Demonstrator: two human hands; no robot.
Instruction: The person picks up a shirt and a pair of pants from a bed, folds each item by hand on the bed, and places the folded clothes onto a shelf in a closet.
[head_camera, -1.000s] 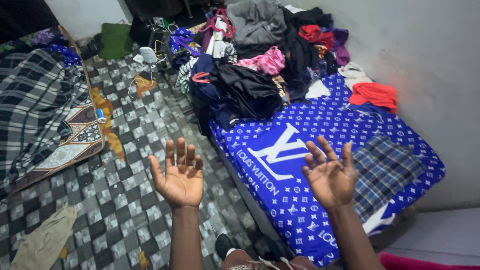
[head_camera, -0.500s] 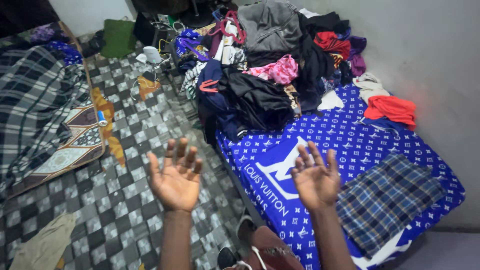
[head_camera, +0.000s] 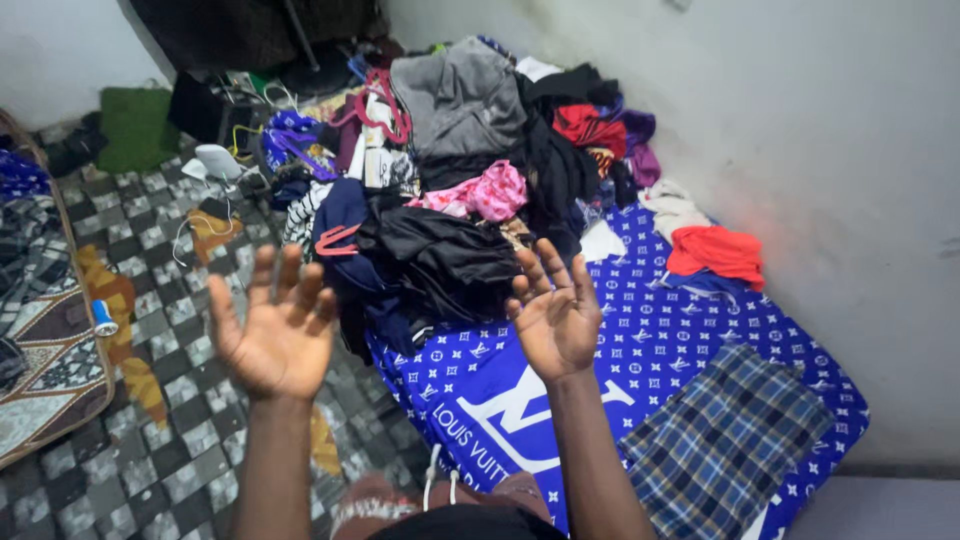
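Note:
Both my hands are raised palm up in front of me with fingers spread and nothing in them. My left hand (head_camera: 272, 328) hovers over the checkered floor (head_camera: 190, 440), beside the mattress edge. My right hand (head_camera: 553, 315) hovers above the blue patterned mattress (head_camera: 690, 330), just in front of a big pile of mixed clothes (head_camera: 450, 190). Nearest to it are black garments (head_camera: 440, 255) and a pink patterned piece (head_camera: 485, 193). A folded blue plaid cloth (head_camera: 725, 445) lies flat on the mattress to the right of my right forearm.
A red garment (head_camera: 718, 250) and a white one (head_camera: 672, 205) lie by the grey wall (head_camera: 800, 130). A patterned mat (head_camera: 45, 360) with a small blue-and-white spool (head_camera: 103, 318) is at left. Cables, a white device (head_camera: 218, 160) and a green cushion (head_camera: 135, 125) sit at the back.
My view has swung right and tipped up toward the clothes pile. Both hands have risen and moved left in view, staying palm up and empty.

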